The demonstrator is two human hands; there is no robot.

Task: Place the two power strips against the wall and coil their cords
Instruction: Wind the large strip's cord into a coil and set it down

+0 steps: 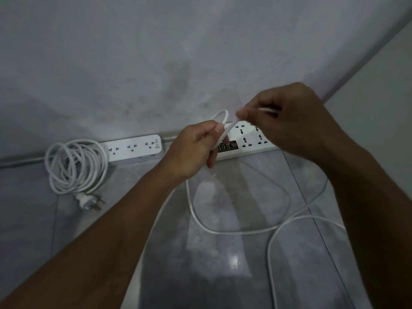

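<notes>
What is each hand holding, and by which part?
The power strip's loose cord: left hand pinches its small loop, right hand pinches the stretch just past it.

Mid-floor, loose cord (223,231) in loops, coiled cord (75,166) at left, bare tiles (129,172) between.

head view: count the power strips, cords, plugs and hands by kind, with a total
power strips: 2, small power strip and long power strip
cords: 2, coiled cord and loose cord
plugs: 1, plug by the coiled cord
hands: 2, left hand and right hand, both pinching the loose cord
total: 7
</notes>
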